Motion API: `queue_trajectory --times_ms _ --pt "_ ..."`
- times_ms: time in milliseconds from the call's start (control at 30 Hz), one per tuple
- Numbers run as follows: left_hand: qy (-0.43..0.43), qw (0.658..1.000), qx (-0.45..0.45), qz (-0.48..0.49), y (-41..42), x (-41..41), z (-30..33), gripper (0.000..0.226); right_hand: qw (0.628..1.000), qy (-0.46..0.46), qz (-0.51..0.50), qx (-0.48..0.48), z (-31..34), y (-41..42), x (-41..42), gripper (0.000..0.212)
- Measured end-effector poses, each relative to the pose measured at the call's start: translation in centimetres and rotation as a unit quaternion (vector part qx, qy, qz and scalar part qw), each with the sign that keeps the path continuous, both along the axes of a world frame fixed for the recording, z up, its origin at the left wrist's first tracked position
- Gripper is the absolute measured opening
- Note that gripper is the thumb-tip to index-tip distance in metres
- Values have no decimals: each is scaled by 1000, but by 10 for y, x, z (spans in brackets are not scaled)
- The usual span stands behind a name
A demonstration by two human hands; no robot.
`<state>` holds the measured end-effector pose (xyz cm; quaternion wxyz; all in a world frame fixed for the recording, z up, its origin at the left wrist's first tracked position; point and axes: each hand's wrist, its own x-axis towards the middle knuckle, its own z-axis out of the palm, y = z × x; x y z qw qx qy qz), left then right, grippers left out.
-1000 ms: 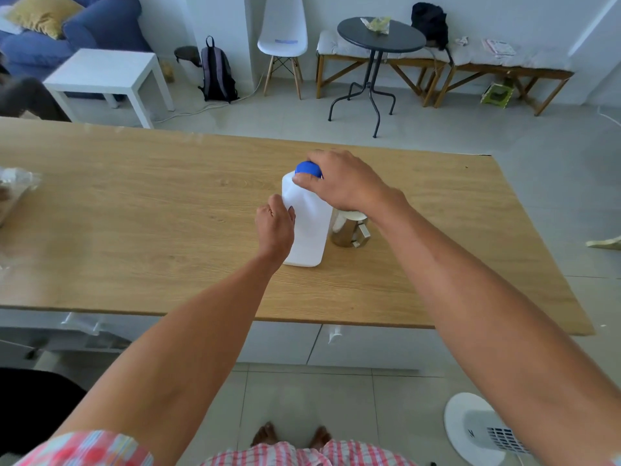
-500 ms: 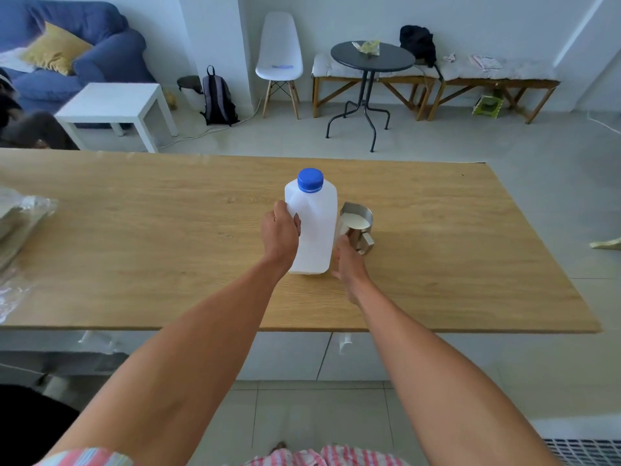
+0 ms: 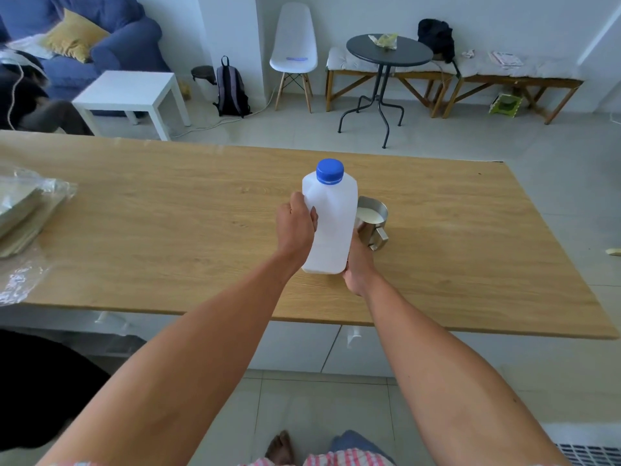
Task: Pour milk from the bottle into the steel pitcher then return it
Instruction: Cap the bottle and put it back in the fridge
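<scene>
The right hand (image 3: 358, 269) has left the blue cap (image 3: 329, 171) and now cups the milk bottle (image 3: 331, 227) low on its side, while the left hand (image 3: 297, 227) keeps its grip clamped round the bottle's other side. The bottle stands upright and capped on the bench (image 3: 168, 223), touching the steel pitcher (image 3: 373, 220) — milk already in it — so I judge only the return remains.

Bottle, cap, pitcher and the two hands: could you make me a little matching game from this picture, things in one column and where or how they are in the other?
Things:
1. bottle cap
2. steel pitcher
3. left hand
4. right hand

States:
A. has milk inside
B. grips the bottle's side
C. blue, screwed on top
D. at the bottle's bottom corner

The bottle is upright above the wooden table.

Pairs: 1-C, 2-A, 3-B, 4-D
</scene>
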<state>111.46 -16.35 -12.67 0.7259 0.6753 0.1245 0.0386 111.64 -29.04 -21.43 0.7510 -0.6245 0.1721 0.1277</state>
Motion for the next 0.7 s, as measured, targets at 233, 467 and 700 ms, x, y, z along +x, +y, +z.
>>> queue_trajectory --times_ms 233,467,700 --pt "8 999 14 44 10 -18 -2 28 998 -11 63 -25 -14 4 3 46" --pt "33 988 12 151 23 -46 1 26 986 -9 162 -24 -11 15 -4 51" --pt "22 961 -2 275 49 -96 7 33 961 -2 276 -7 -5 51 -22 38"
